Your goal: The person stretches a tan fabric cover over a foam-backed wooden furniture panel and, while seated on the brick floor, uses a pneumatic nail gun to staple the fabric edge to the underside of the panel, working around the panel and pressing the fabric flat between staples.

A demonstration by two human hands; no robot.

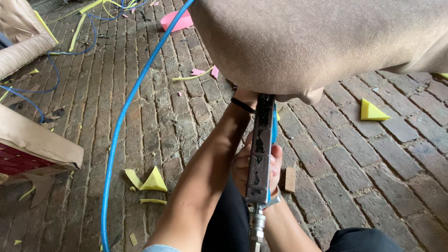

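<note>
Right hand [275, 161] wraps staple gun [260, 149], nose against beige cushion [317, 42] underside. Left hand [245, 98] reaches under cushion, fingers hidden, cannot tell grip. Blue hose [122, 121] lies on brick floor [373, 163].

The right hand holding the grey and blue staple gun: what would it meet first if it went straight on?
Most likely the tan upholstered cushion: the right hand aims the grey and blue staple gun at its underside, apparently touching, though depth is unclear.
</note>
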